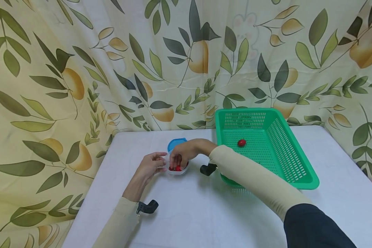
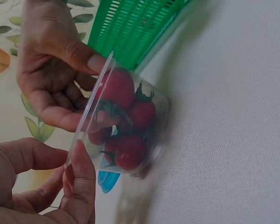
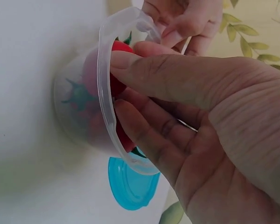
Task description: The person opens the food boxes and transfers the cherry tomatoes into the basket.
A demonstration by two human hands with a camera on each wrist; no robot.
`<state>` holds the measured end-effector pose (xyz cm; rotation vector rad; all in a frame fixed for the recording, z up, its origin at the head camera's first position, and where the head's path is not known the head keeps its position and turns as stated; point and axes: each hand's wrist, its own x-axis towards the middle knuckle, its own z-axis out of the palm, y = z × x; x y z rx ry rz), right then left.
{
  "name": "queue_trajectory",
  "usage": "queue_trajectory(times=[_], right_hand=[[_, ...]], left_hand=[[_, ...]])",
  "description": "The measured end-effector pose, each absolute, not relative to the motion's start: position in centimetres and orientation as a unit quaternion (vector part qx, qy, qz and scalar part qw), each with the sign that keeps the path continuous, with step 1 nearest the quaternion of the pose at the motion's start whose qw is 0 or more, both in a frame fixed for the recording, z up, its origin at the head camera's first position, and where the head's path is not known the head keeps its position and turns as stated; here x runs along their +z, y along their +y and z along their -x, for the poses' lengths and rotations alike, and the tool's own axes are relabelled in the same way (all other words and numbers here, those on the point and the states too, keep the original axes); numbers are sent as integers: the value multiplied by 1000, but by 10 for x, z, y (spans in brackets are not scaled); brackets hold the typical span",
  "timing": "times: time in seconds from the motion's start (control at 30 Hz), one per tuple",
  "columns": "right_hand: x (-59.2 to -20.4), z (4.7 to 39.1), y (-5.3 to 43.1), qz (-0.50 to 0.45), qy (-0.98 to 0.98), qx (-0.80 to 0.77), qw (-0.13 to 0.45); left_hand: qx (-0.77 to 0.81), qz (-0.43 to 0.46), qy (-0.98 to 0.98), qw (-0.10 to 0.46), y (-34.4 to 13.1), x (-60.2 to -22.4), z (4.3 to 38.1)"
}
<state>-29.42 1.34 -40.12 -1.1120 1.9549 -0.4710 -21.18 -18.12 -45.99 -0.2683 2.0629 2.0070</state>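
Note:
A small clear plastic container (image 2: pixel 154 140) stands on the white table, with several red cherry tomatoes (image 2: pixel 130 153) with green stems inside it. My left hand (image 1: pixel 150 166) pinches its rim from the left, as the left wrist view shows. From above, my right hand (image 1: pixel 188 151) reaches into the opening. In the right wrist view its thumb and fingers pinch a cherry tomato (image 3: pixel 119 86) near the rim; the fingertips are partly hidden. A blue lid (image 1: pixel 175 143) lies just behind the container.
To the right is a green perforated basket (image 1: pixel 286 146) with one cherry tomato (image 1: pixel 241 143) visible in it. My right forearm crosses over the basket's near left part. A leaf-patterned curtain (image 1: pixel 186 86) hangs behind the white table (image 1: pixel 186 213).

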Motion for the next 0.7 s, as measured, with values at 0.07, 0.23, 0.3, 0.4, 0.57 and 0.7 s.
queue_trajectory(times=[0.07,0.23,0.3,0.4,0.57,0.7], right_hand=[[-401,295,13,440,776,-188,412],[-400,296,14,435,779,-186,412],[-400,296,15,435,779,-186,412],[-399,296,15,438,778,-185,411],[-397,295,15,437,777,-181,415],[-395,295,16,430,782,-169,418]], left_hand=[[689,90,709,125,-181,-460,212],[686,95,711,124,-181,-459,211],[685,97,711,124,-181,-459,211],[686,96,711,123,-181,-459,211],[688,96,708,123,-181,-458,211],[686,95,711,123,-181,-458,210]])
